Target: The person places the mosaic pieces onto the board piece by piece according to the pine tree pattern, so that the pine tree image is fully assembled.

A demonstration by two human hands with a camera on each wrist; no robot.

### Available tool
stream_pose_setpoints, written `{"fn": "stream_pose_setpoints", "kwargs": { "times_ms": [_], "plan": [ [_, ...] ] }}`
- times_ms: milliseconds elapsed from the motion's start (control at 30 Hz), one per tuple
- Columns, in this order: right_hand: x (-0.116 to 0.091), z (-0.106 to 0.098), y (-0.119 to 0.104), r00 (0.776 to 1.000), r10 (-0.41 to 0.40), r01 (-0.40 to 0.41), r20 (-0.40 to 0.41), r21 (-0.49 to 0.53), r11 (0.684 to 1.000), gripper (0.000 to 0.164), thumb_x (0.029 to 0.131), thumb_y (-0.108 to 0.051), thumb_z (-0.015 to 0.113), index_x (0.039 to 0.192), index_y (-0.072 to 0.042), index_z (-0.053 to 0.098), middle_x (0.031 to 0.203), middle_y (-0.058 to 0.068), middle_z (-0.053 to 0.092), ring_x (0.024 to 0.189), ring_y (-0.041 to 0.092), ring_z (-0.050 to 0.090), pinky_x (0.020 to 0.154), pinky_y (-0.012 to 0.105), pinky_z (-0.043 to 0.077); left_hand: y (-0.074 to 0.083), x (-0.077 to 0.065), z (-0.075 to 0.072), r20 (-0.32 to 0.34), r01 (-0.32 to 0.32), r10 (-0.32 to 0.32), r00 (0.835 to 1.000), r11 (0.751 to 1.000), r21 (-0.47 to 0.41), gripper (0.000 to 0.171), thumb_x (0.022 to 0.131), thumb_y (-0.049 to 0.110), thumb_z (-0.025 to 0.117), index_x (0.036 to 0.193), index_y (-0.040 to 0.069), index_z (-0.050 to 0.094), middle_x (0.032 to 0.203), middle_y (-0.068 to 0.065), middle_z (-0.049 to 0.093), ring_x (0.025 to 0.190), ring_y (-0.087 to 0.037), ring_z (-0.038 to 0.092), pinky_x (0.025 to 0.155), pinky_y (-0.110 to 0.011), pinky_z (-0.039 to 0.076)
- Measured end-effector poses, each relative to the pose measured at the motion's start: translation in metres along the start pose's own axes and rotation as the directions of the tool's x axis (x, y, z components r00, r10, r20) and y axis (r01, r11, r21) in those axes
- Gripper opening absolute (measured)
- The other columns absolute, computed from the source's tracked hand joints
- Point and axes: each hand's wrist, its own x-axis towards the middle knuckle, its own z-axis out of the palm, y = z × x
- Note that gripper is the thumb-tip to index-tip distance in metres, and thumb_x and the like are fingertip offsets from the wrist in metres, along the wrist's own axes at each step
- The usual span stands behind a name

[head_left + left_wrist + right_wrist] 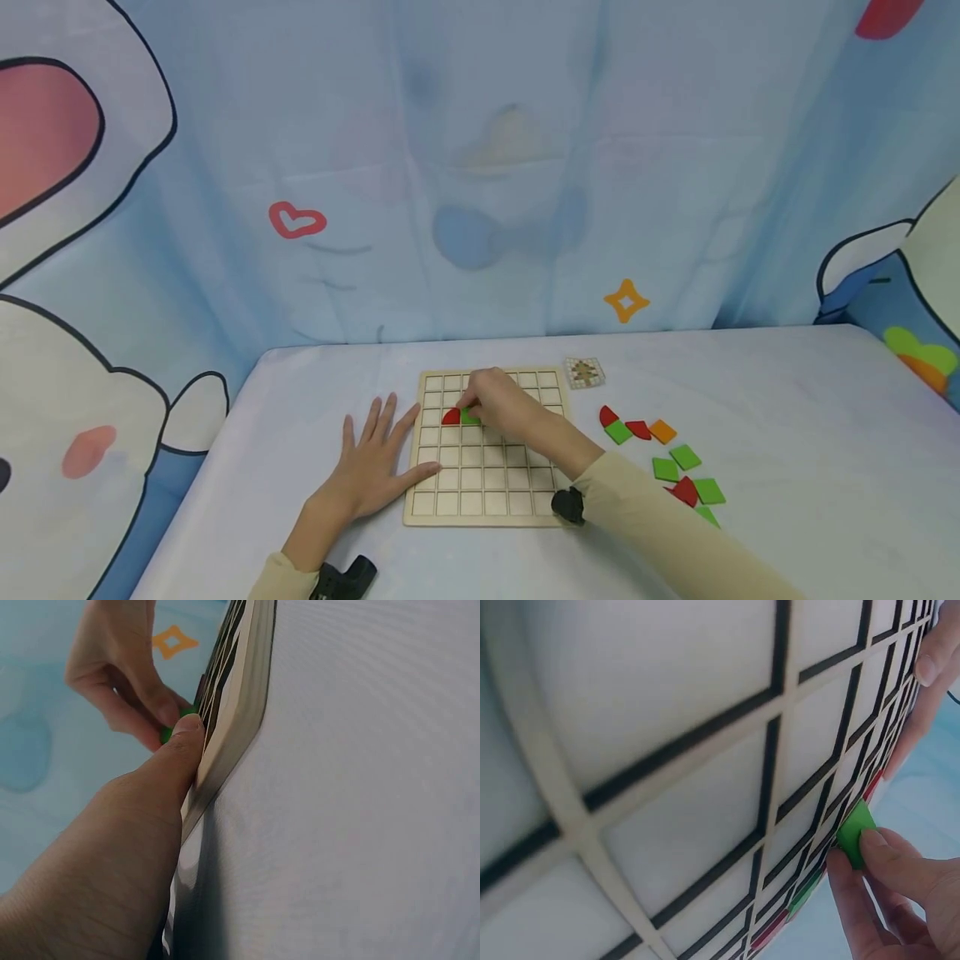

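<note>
A wooden grid board [471, 504] lies on the table. My right hand [501, 404] is over its upper middle, pinching a green square tile [856, 831] between thumb and fingers, tilted at the grid. Just left of it a red quarter-round tile [452, 416] sits in a cell. In the right wrist view another green tile [805, 892] and a red tile [769, 930] show in cells farther along; my right hand hides that part in the head view. My left hand [375, 471] lies with fingers spread at the board's left side, thumb and index fingertip touching its edge.
Right of the board lie loose tiles: several green squares [685, 457], an orange square [662, 431] and several red curved pieces [638, 429]. A small patterned card [584, 372] lies by the board's upper right corner. A printed curtain [480, 208] hangs behind the table.
</note>
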Motion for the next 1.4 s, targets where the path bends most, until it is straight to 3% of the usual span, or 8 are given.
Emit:
{"fn": "stream_pose_setpoints", "kwargs": {
  "times_ms": [200,600,1067,1200,1400],
  "plan": [
    [0.001,0.005,-0.001,1.000,-0.004,0.004,0.007,-0.057,0.998,0.016,0.091,0.013,0.073,0.104,0.006,0.081,0.099,0.014,0.071,0.096,0.029,0.071,0.077,0.028,0.060,0.000,0.002,-0.002,0.046,0.017,-0.018,0.999,1.000,0.022,0.092,0.098,0.070,0.055,0.169,0.021,0.025,0.174,-0.018,0.009,0.161,-0.041,0.001,0.118,-0.075,-0.003],
    [0.003,0.006,-0.004,0.999,-0.027,0.033,0.036,-0.178,0.983,0.012,0.092,0.009,0.073,0.101,0.006,0.081,0.093,0.014,0.067,0.088,0.025,0.069,0.072,0.027,0.058,0.000,0.002,-0.003,0.034,0.004,-0.005,0.999,1.000,0.024,0.091,0.098,0.068,0.056,0.168,0.020,0.025,0.174,-0.019,0.010,0.160,-0.041,0.001,0.118,-0.076,-0.003],
    [0.003,0.007,-0.002,0.997,-0.074,0.081,0.038,-0.218,0.973,0.013,0.094,0.009,0.071,0.100,0.006,0.082,0.093,0.013,0.068,0.090,0.025,0.068,0.076,0.028,0.059,0.000,0.002,-0.002,0.032,0.011,-0.012,0.999,1.000,0.023,0.091,0.098,0.068,0.057,0.169,0.020,0.025,0.174,-0.019,0.009,0.160,-0.041,0.000,0.118,-0.076,-0.003],
    [0.003,0.005,-0.001,0.996,-0.079,0.085,0.039,-0.203,0.976,0.013,0.094,0.010,0.071,0.100,0.007,0.081,0.094,0.014,0.068,0.092,0.026,0.069,0.078,0.029,0.060,0.000,0.002,-0.002,0.030,0.008,-0.008,1.000,1.000,0.021,0.091,0.098,0.067,0.057,0.168,0.020,0.025,0.174,-0.019,0.009,0.160,-0.041,0.001,0.118,-0.076,-0.003],
    [-0.005,0.002,0.007,0.991,-0.128,0.131,0.047,-0.081,0.988,0.019,0.093,0.016,0.067,0.109,0.012,0.077,0.101,0.018,0.068,0.095,0.029,0.068,0.079,0.030,0.059,0.000,0.001,-0.002,0.034,0.010,-0.010,0.999,1.000,0.009,0.090,0.098,0.066,0.057,0.168,0.019,0.026,0.174,-0.020,0.009,0.160,-0.042,0.000,0.117,-0.077,-0.003]
  ]
}}
